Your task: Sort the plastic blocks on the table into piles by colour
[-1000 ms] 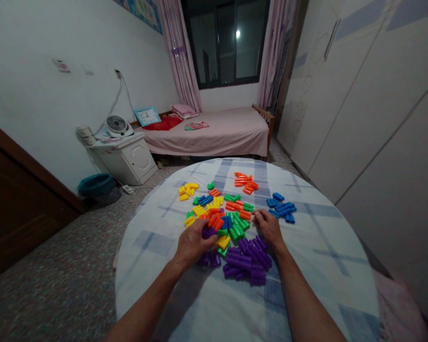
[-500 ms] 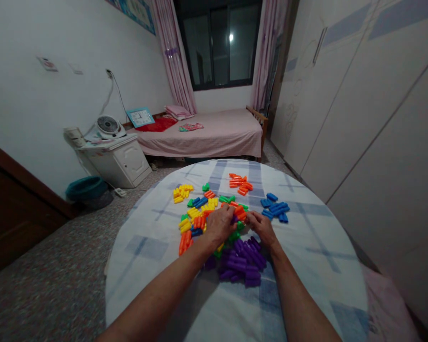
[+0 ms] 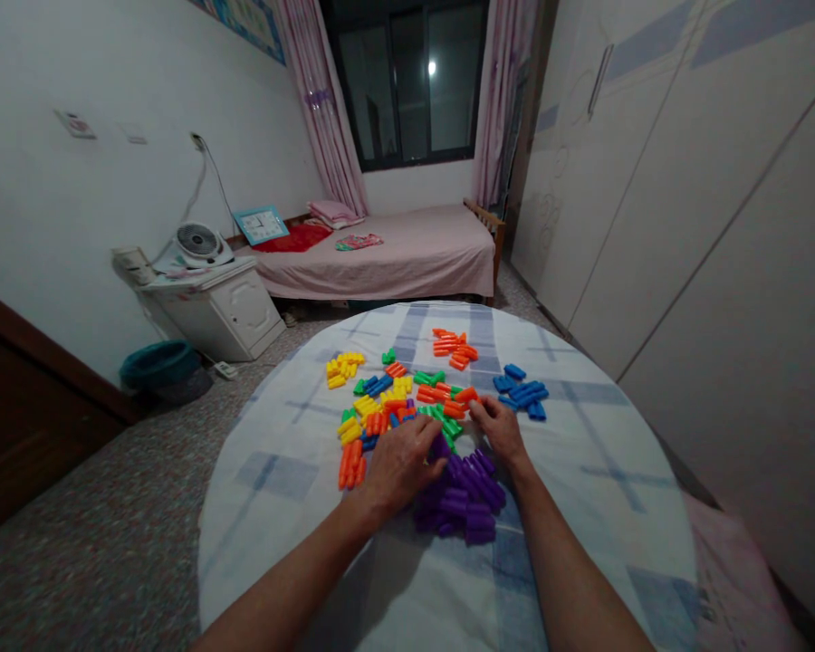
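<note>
Bullet-shaped plastic building blocks lie sorted loosely by colour on the table. My left hand is closed, fingertips pinching a purple block at the upper edge of the purple pile. My right hand is closed too, its thumb and forefinger on an orange block. Between the hands are green blocks, with orange blocks just beyond. Left of my left hand sit mixed yellow blocks and orange blocks; its back hides some of them.
The round table has a checked cloth. Farther out are an orange group, a blue group and a yellow group. Beyond stand a bed, a white cabinet with a fan, and a wardrobe at right.
My left hand has moved down and left from the orange and green blocks to the purple pile. My right hand has shifted only slightly, and the orange block at its fingertips now shows clearly.
</note>
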Motion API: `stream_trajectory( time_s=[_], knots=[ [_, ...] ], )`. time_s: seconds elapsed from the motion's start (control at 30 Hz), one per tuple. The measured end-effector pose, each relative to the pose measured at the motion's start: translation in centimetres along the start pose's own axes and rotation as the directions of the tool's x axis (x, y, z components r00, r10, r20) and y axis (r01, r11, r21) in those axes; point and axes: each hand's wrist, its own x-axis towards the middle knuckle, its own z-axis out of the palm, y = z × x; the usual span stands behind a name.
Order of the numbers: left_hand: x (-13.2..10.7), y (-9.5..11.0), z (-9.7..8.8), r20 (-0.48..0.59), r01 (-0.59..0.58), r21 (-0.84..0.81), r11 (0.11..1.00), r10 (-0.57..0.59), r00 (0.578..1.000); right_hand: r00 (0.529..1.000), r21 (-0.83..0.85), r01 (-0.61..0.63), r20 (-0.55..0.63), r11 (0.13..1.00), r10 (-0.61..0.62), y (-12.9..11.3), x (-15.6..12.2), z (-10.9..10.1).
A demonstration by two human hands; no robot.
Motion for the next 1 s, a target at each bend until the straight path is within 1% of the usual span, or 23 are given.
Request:
stream_trajectory(
  time_s=[0.07,0.13,0.23,0.3,0.37,0.47,0.53,0.6,0.67,0.7,0.73,0.8,0.9,1.0],
  knots=[
    [-1.7,0.5,0.9,-0.02,-0.122,-0.047,0.991,0.121,0.992,1.0,-0.046,0.021,0.018,0.999,-0.02,0.2,-0.1,0.2],
    [-2.9,0.9,2.0,-0.065,-0.191,-0.071,0.979,0.186,0.98,0.999,-0.078,0.031,0.018,0.996,-0.03,0.3,-0.1,0.3],
    [-3.5,1.0,3.4,-0.173,-0.192,-0.093,0.977,0.174,0.969,0.999,-0.096,0.039,0.019,0.995,-0.037,0.5,-0.1,0.3],
    [-3.5,0.8,3.9,-0.234,-0.182,-0.113,0.977,0.152,0.96,0.999,-0.102,0.043,0.021,0.994,-0.041,0.6,0.0,0.2],
    [-3.4,0.6,4.1,-0.273,-0.188,-0.142,0.972,0.144,0.951,0.999,-0.103,0.044,0.023,0.994,-0.042,0.7,0.0,0.1],
    [-3.5,0.1,3.8,-0.324,-0.211,-0.178,0.961,0.146,0.935,0.999,-0.095,0.038,0.032,0.995,-0.035,0.6,0.1,0.0],
    [-3.9,-0.5,3.3,-0.372,-0.187,-0.202,0.961,0.102,0.923,0.999,-0.082,0.034,0.036,0.996,-0.031,0.5,0.1,0.0],
    [-4.5,-1.6,2.8,-0.432,-0.088,-0.252,0.964,-0.031,0.901,0.999,-0.068,0.03,0.034,0.997,-0.027,0.3,0.0,0.0],
    [-5.6,-3.1,2.4,-0.468,0.036,-0.295,0.955,-0.177,0.866,0.999,-0.063,0.024,0.03,0.998,-0.022,0.3,0.0,0.1],
    [-6.2,-4.0,2.2,-0.472,0.079,-0.296,0.952,-0.218,0.854,0.999,-0.062,0.021,0.03,0.998,-0.02,0.3,0.0,0.1],
    [-6.8,-4.9,2.1,-0.465,0.101,-0.279,0.955,-0.226,0.856,0.999,-0.061,0.019,0.031,0.998,-0.017,0.4,0.1,0.1],
    [-8.1,-6.5,1.9,-0.422,0.088,-0.215,0.973,-0.174,0.89,0.999,-0.063,0.014,0.036,0.998,-0.012,0.5,0.1,0.2],
    [-9.5,-8.3,1.6,-0.311,0.049,-0.147,0.988,-0.093,0.946,0.999,-0.069,0.005,0.038,0.998,-0.002,0.4,0.0,0.1],
    [-10.1,-9.4,1.7,-0.199,0.051,-0.164,0.985,-0.084,0.976,1.0,-0.075,0.008,0.031,0.997,-0.006,0.2,-0.1,0.1]
  ],
)
